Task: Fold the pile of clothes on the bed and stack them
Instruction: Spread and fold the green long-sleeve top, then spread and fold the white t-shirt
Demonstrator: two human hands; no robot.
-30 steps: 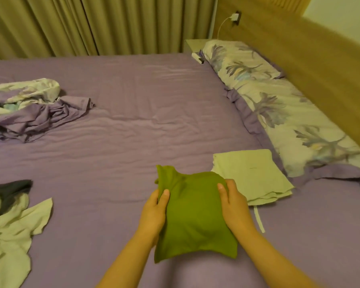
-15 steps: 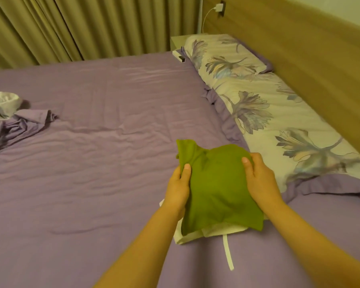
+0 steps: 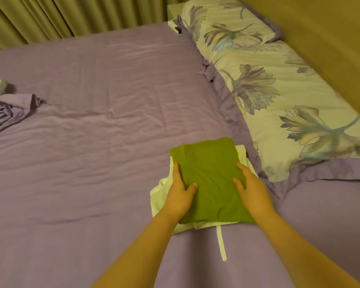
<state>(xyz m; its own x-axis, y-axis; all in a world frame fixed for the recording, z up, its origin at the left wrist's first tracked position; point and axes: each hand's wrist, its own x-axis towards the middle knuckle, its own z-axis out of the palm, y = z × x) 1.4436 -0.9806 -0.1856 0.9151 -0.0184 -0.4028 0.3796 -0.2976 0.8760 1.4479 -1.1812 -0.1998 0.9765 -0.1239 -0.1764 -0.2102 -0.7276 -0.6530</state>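
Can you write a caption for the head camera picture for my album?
Both hands rest on a folded green garment stacked on a pale one.

A single head view is given, taken from above the near edge of the bed (image 3: 92,121) and aimed forward and down. The pillows (image 3: 279,90) along the right edge are seen closely.
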